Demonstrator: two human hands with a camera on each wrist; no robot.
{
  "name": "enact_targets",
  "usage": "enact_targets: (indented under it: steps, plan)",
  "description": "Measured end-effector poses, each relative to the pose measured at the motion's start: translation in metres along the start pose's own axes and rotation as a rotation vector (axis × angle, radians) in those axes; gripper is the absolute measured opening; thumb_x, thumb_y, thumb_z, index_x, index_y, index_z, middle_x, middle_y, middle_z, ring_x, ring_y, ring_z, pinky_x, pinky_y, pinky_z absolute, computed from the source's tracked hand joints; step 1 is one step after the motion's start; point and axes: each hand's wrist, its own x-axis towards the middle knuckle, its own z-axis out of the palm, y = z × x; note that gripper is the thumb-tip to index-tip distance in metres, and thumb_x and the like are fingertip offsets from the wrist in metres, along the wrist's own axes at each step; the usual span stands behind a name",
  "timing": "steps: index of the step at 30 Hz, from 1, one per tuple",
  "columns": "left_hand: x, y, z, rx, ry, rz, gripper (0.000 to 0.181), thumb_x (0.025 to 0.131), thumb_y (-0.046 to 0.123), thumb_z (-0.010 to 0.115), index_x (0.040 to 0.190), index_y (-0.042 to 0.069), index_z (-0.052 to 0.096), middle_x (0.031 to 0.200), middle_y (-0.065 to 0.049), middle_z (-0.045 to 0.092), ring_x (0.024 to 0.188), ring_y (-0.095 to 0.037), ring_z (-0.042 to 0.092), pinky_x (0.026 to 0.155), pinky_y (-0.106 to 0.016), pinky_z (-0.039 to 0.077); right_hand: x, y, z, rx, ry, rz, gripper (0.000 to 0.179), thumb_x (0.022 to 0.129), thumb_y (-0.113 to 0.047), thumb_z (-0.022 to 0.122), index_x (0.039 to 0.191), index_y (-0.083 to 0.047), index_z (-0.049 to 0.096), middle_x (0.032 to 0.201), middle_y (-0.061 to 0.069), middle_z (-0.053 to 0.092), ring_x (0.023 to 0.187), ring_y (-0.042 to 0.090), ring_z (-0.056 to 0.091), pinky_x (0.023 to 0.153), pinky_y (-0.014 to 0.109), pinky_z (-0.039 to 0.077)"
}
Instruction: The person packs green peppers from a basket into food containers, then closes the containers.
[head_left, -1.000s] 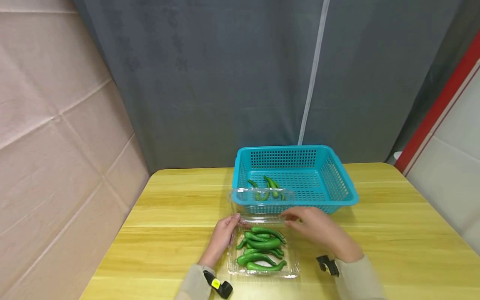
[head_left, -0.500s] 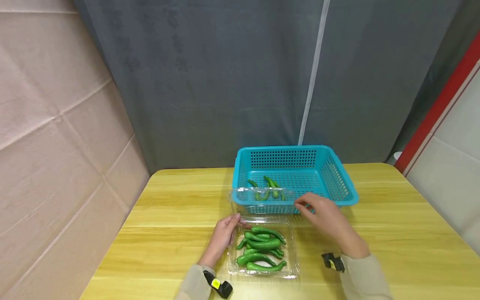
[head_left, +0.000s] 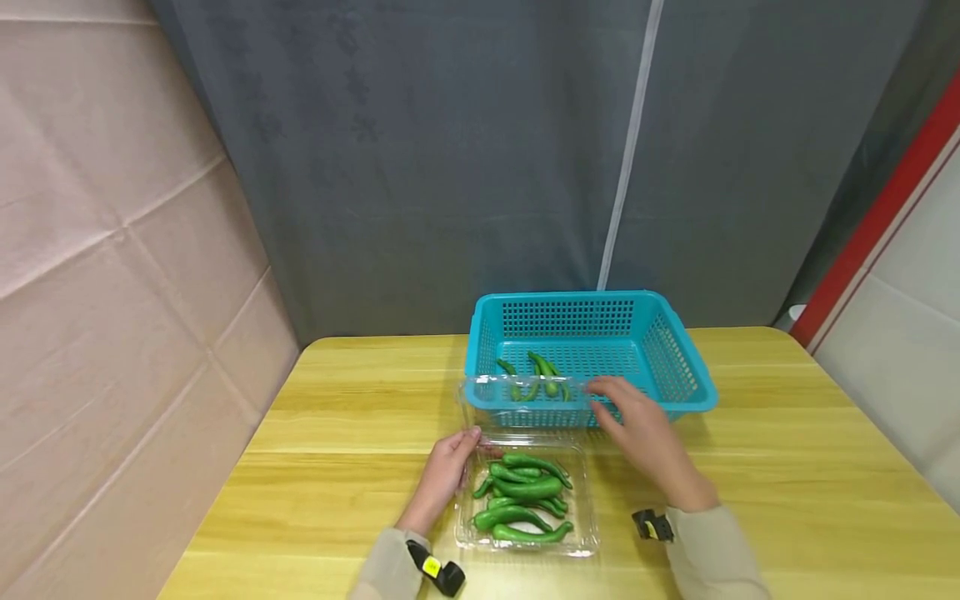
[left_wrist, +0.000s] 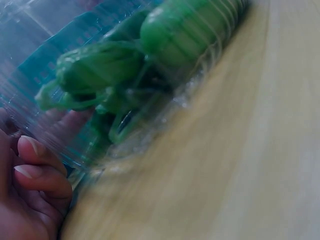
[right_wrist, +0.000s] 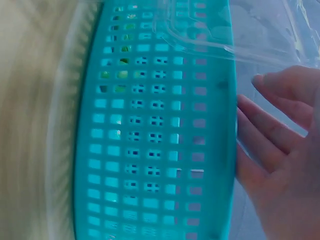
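Note:
A clear plastic clamshell box (head_left: 588,533) stands on the table with its lid (head_left: 491,417) raised at the far side. Several green chili peppers (head_left: 528,488) lie in its base. My left hand (head_left: 442,471) holds the box's left edge near the hinge, thumb on top; its fingers (left_wrist: 47,172) curl at the box's corner in the left wrist view. My right hand (head_left: 633,421) is beside the lid's right edge, in front of the basket's near rim. In the right wrist view its thumb and fingers (right_wrist: 270,130) are apart, with nothing between them.
Just behind the box stands a turquoise perforated basket (head_left: 675,362) with several smaller green peppers (head_left: 546,371) at its near left, partly seen through the lid. A dark grey curtain (head_left: 420,183) hangs behind the wooden table (head_left: 352,417).
My right hand has left the hinge area, gone up and to the right along the lid's edge, and its fingers have spread. The left hand and the box have stayed in place.

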Motion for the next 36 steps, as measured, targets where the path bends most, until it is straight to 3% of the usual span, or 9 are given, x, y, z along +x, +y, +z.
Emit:
enact_targets:
  steps: [3,7,10,11,14,17,26,36]
  plan:
    - [0.0,0.0,0.001,0.001,0.001,0.004,0.04,0.095,0.037,0.038,0.096,0.008,0.066,0.089,-0.008,0.068,0.033,-0.006,0.029,0.03,-0.021,0.027,0.0,0.0,0.004,0.009,0.047,-0.006,0.025,0.085,-0.011,0.061,0.11,-0.007,0.059,0.118,0.006,0.054,0.104,0.024,0.053,0.081,0.042,0.046]
    - [0.0,0.0,0.002,-0.008,0.017,0.002,0.037,0.095,0.036,0.041,0.094,0.009,0.066,0.057,-0.007,0.057,0.033,-0.005,0.03,0.031,-0.02,0.028,0.002,-0.002,0.009,0.03,0.098,0.005,0.029,0.084,-0.008,0.061,0.114,-0.007,0.057,0.123,0.007,0.051,0.102,0.024,0.054,0.077,0.042,0.047]
    - [0.001,-0.001,0.001,-0.015,0.03,-0.001,0.036,0.094,0.037,0.043,0.094,0.009,0.066,0.045,-0.005,0.042,0.033,-0.005,0.03,0.031,-0.021,0.028,0.005,-0.002,0.01,0.061,0.087,0.054,0.032,0.086,-0.01,0.058,0.118,-0.008,0.055,0.126,0.007,0.048,0.101,0.025,0.054,0.076,0.043,0.047]
    - [0.001,-0.001,0.0,-0.018,0.026,0.001,0.037,0.094,0.036,0.042,0.095,0.009,0.066,0.049,-0.007,0.047,0.033,-0.005,0.03,0.031,-0.021,0.028,0.006,-0.001,0.009,0.076,0.075,0.074,0.032,0.087,-0.011,0.057,0.119,-0.008,0.054,0.126,0.008,0.047,0.1,0.025,0.054,0.076,0.042,0.048]
    - [0.002,-0.002,0.0,-0.014,0.009,0.014,0.038,0.095,0.037,0.04,0.096,0.008,0.065,0.068,-0.01,0.064,0.033,-0.005,0.029,0.03,-0.022,0.028,0.011,0.0,0.007,0.107,0.023,0.128,0.032,0.09,-0.017,0.053,0.121,-0.009,0.053,0.129,0.008,0.044,0.104,0.025,0.053,0.079,0.042,0.047]
    - [0.002,-0.003,0.0,-0.023,-0.009,0.023,0.039,0.095,0.037,0.039,0.096,0.008,0.065,0.09,-0.008,0.068,0.033,-0.005,0.03,0.03,-0.021,0.027,0.016,0.001,0.005,0.096,-0.046,0.158,0.034,0.091,-0.023,0.052,0.122,-0.011,0.052,0.131,0.008,0.043,0.107,0.027,0.051,0.081,0.045,0.046]
    - [0.013,-0.029,0.001,0.007,0.024,0.014,0.045,0.089,0.053,0.04,0.093,0.017,0.066,0.085,0.0,0.068,0.033,-0.007,0.029,0.027,-0.025,0.027,0.03,0.008,0.006,-0.025,-0.238,0.138,0.039,0.091,-0.029,0.052,0.125,-0.011,0.051,0.13,0.013,0.043,0.116,0.032,0.042,0.089,0.051,0.038]
    - [0.014,-0.03,0.002,0.011,0.038,0.022,0.045,0.087,0.056,0.041,0.092,0.019,0.067,0.084,0.0,0.068,0.033,-0.008,0.029,0.028,-0.025,0.026,0.049,0.014,0.008,-0.008,-0.449,0.16,0.044,0.091,-0.028,0.051,0.128,-0.006,0.046,0.131,0.018,0.04,0.118,0.036,0.038,0.091,0.053,0.035]
